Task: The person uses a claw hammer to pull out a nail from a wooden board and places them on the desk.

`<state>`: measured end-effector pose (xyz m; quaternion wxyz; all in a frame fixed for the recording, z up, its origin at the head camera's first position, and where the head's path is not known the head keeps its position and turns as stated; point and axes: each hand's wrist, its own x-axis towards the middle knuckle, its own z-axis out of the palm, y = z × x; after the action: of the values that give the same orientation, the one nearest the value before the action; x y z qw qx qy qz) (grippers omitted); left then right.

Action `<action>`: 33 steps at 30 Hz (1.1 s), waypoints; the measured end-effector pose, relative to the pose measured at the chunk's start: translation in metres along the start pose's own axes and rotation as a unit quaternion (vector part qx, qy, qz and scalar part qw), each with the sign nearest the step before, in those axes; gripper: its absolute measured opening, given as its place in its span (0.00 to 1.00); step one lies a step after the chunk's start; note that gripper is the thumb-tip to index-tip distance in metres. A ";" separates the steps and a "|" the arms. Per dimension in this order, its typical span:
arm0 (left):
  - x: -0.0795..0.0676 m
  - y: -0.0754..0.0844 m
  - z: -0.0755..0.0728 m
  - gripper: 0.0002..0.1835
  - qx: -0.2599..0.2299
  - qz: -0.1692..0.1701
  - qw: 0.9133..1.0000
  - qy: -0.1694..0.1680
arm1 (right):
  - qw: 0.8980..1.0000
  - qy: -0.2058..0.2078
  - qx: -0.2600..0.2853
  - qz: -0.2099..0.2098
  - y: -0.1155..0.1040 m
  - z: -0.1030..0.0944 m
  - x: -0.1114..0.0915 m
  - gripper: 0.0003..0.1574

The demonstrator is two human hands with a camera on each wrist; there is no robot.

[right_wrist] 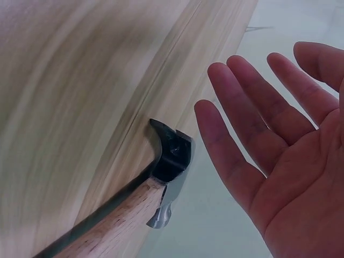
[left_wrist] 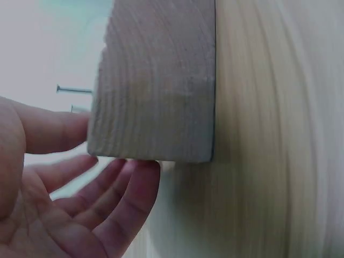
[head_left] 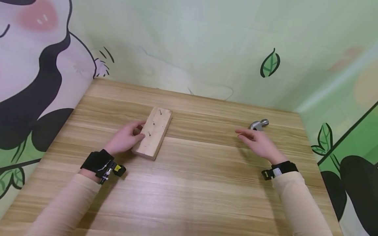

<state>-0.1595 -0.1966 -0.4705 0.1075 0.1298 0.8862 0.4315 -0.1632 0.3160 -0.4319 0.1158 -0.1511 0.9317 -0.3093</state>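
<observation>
A pale wooden block [head_left: 155,136] lies on the table left of the middle, three nails [head_left: 154,124] standing up from its top at different tilts. My left hand [head_left: 124,136] rests against its left side; the thumb touches the top edge and the other fingers reach along the side face [left_wrist: 156,97]. A claw hammer [head_left: 259,124] lies at the right, its wooden handle [right_wrist: 115,223] visible in the right wrist view. Over the hammer, my right hand [head_left: 258,146] hovers with extended fingers and an empty palm, apart from it.
The wood-grain table [head_left: 200,183] meets a green printed backdrop [head_left: 183,46] at its far edge. Similar printed sheets rise along the left and right edges. Each wrist wears a black strap [head_left: 98,161] with a small camera.
</observation>
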 end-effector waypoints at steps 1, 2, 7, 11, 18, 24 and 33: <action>0.001 0.004 0.003 0.34 0.000 -0.001 1.000 0.001 | 1.000 0.002 -0.001 0.000 0.000 0.000 -0.001 0.26; 0.002 0.007 0.007 0.35 0.001 0.000 1.000 0.002 | 1.000 0.002 -0.002 0.000 0.001 0.001 -0.001 0.26; 0.009 0.023 0.028 0.39 0.034 0.012 0.999 0.005 | 1.000 0.002 0.000 -0.007 0.004 0.003 -0.002 0.26; 0.015 0.036 0.046 0.37 0.059 0.014 0.998 0.017 | 1.000 0.004 -0.007 -0.011 0.003 0.006 -0.003 0.24; 0.025 0.058 0.071 0.38 0.056 0.001 0.998 0.018 | 0.999 0.004 -0.040 0.013 0.006 0.009 -0.006 0.24; 0.031 0.074 0.087 0.40 0.059 0.017 0.998 -0.011 | 1.000 -0.002 0.001 0.007 0.005 0.018 -0.005 0.24; 0.035 0.081 0.100 0.41 0.071 0.036 0.997 -0.022 | 0.999 -0.003 0.035 -0.015 0.007 0.030 -0.006 0.24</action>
<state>-0.1515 -0.0637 -0.4694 0.1016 0.1785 0.9066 0.3685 -0.1499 0.3070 -0.4590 0.1191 -0.1621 0.9177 -0.3425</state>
